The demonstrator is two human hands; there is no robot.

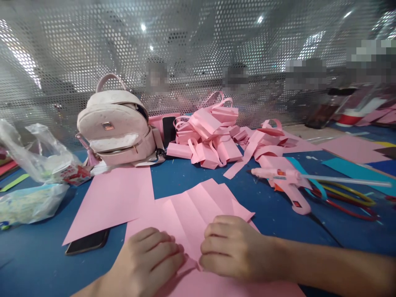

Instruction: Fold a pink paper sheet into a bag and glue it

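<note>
L hand [151, 258] & R hand [236, 247]: fingers curled, pinching near edge of creased pink sheet [190, 216] | sheet lay btwn/beyond hands, over flat pink paper [244, 289], blue table [175, 179] | prob. lt, bendy, easily torn; folded edge seemed best hold | glue gun [291, 189] lay to R

We see a backpack [117, 123] upright near a mesh [192, 49], a phone [168, 130] standing just beside it. On the left we have a plastic bag [41, 154] and a box [74, 171], a packet [32, 206] before them; another phone [88, 242] lies nearer us. Far right stands a lidded jar [324, 110].
</note>
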